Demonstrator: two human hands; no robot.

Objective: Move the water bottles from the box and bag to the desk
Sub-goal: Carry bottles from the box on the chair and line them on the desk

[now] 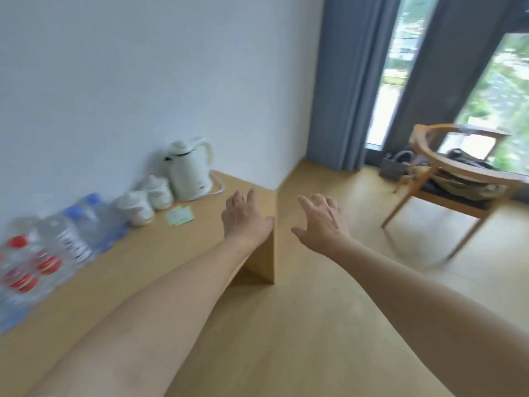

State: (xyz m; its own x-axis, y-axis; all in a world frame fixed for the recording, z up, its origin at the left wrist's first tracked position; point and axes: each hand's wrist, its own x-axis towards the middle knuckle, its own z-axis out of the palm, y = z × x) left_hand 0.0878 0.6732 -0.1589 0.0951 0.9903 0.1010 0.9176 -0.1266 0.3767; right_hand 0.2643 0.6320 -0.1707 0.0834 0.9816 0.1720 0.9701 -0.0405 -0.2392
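Several clear water bottles stand on the wooden desk (160, 253) along the wall at the left: some with red caps (25, 265), some with blue caps (83, 227). The picture is blurred by motion. My left hand (246, 216) is stretched out over the desk's right end, fingers relaxed, holding nothing. My right hand (323, 222) reaches forward over the floor, fingers spread, also holding nothing. No box or bag of bottles is in view.
A white kettle (189, 170), two white lidded cups (148, 199) and a green card (179, 215) sit on the desk by the wall. A wooden chair (455, 184) with dark things on it stands at the right, before grey curtains (343, 81) and a window.
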